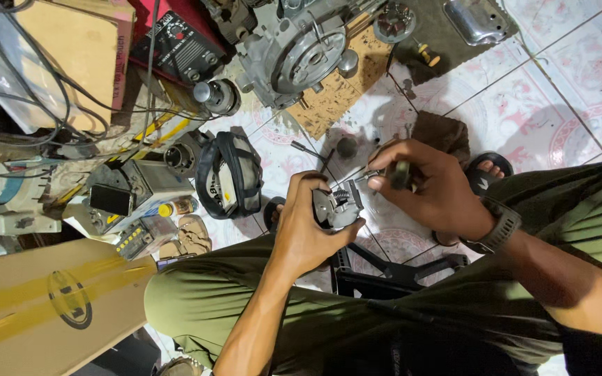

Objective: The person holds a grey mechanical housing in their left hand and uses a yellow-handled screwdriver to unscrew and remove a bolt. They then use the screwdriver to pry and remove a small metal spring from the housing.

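A person sitting low over a tiled floor is working on a small metal part with both hands.

At the centre of the frame, the left hand [306,230] is gripping a small grey metal part [338,206], its fingers wrapped closed around it. Just to the right, the right hand [423,184] is closing its fingers on a thin metal tool [367,175], whose tip is touching the top of the part. A dark wristwatch [497,226] is sitting on the right wrist. Olive-green trousers [245,299] are filling the lower frame. On the floor [580,63], an engine casing [294,52] is lying at upper centre, a small black bag [228,174] is resting left of the hands, and a cardboard box [43,306] is lying at lower left.
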